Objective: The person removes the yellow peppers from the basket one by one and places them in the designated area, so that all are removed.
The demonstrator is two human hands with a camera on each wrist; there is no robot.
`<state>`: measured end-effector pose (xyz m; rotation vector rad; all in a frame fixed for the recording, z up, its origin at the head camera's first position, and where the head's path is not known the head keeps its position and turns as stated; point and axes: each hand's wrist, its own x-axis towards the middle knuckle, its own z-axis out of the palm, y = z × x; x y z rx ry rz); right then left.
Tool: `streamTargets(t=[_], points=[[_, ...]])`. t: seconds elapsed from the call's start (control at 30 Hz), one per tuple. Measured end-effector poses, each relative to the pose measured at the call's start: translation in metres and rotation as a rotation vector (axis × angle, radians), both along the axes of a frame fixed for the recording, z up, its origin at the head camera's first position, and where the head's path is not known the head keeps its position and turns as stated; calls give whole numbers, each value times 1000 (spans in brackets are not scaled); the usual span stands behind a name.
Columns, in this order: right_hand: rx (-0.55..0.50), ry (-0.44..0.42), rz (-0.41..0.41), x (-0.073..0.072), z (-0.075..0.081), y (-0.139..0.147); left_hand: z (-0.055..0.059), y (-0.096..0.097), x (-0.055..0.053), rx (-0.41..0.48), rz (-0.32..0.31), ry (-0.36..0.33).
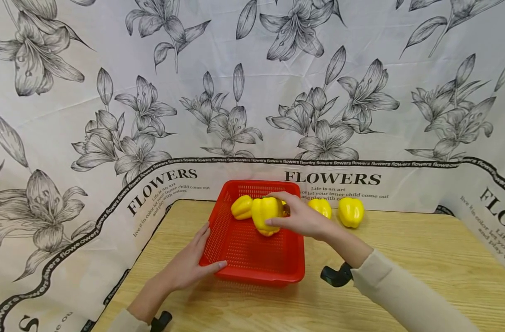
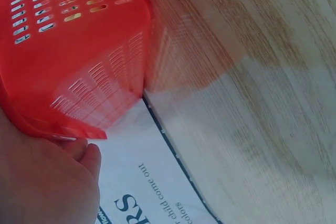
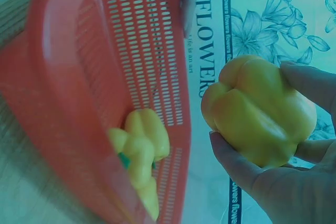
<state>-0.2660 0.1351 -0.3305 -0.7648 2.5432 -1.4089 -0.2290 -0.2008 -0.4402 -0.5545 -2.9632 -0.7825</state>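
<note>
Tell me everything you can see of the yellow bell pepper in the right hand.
The glossy yellow bell pepper is blocky and lobed, with creases between the lobes and smooth skin; real or imitation, I cannot tell. No damage shows. The right hand grips it between thumb and fingers, holding it up over the red, rectangular, perforated plastic basket.

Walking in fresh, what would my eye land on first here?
Probably the bright red basket, just below the centre of the head view. Next, a glossy yellow pepper in the person's right grip, seen there against the basket. Behind it all hangs a white cloth printed with large flowers.
</note>
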Motion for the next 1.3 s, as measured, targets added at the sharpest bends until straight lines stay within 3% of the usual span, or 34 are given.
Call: streamTargets(t=[0.2,0.73,1.07,1.3], points=[[32,2,-27,1,-8,18,1,1,0,1,0,-8],[-48,-43,-66,7,-29,61,0,1,1,19,5,-26],[-58,-69,-141,4,-33,73,0,1,0,22,2,-16],[-121,-141,-138,4,-39,78,0,1,0,37,10,-26]])
